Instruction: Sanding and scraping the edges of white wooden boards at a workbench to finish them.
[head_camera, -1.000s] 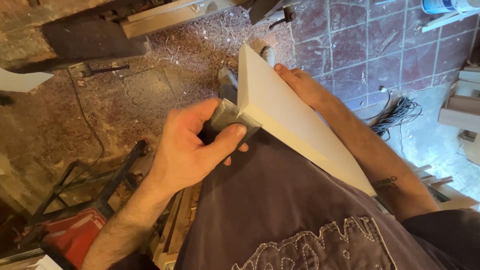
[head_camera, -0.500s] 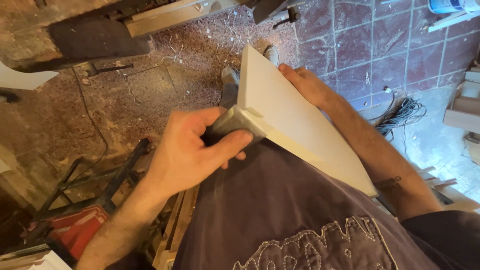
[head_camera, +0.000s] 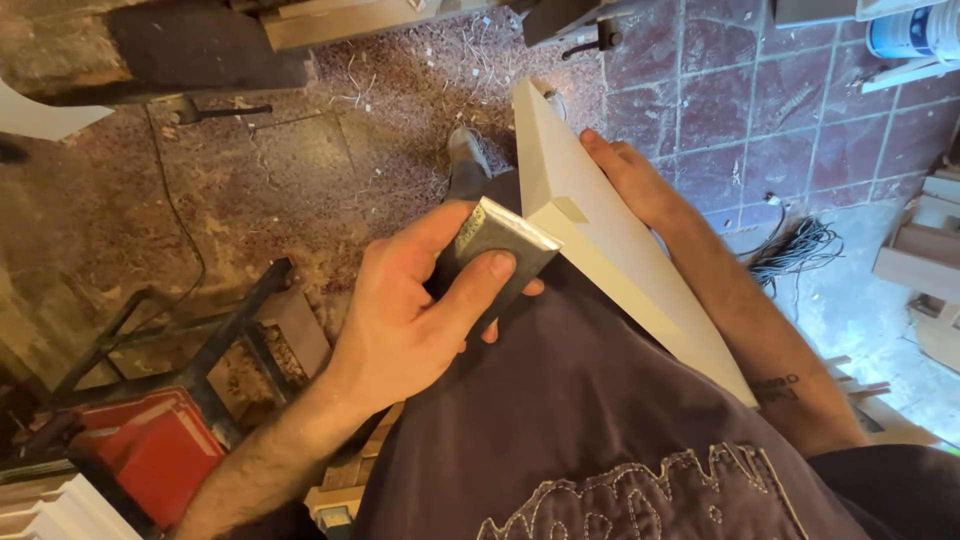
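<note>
Grey block (head_camera: 497, 252) is pinched in the left hand (head_camera: 415, 310) at frame centre; the right hand (head_camera: 628, 180) clasps the board (head_camera: 600, 240), which could slip under hard pressing.

I'm in a woodworking workshop: wood shavings (head_camera: 420, 70) litter the tiled floor (head_camera: 760, 100), timber offcuts (head_camera: 925, 250) stacked beside it.

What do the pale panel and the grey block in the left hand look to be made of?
Panel: apparently wood or fibreboard, with a matt pale primer-like coat; flat, square-edged, with a small step on its edge. Block: probably a foam sanding sponge, with a dark gritty face and a dusty, lighter end. The left hand grips it.
</note>
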